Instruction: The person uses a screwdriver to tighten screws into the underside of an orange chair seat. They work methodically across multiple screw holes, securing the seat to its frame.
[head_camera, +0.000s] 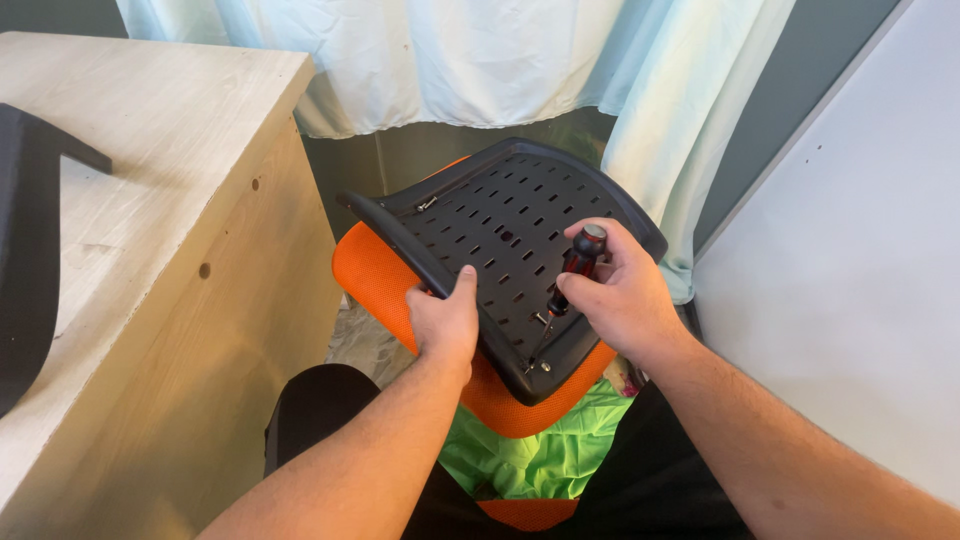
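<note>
Two hands on one seat pan (500, 225), centre frame.
My left hand (445, 320) clamps its 8 o'clock rim; my right hand (620, 295) grips a screwdriver (570, 275), tip at a 5 o'clock screw (545, 367).

**Clearances and obstructions around the seat**

Left: pale wooden cabinet (150, 250) stands just beside the black perforated plastic seat pan (500, 225); narrow gap only. Rear: pale blue-white curtain (450, 60) hangs close behind. Right: white flat panel (850, 280), open strip between. Below: crumpled green cloth (530, 450) fills the lap space.
</note>
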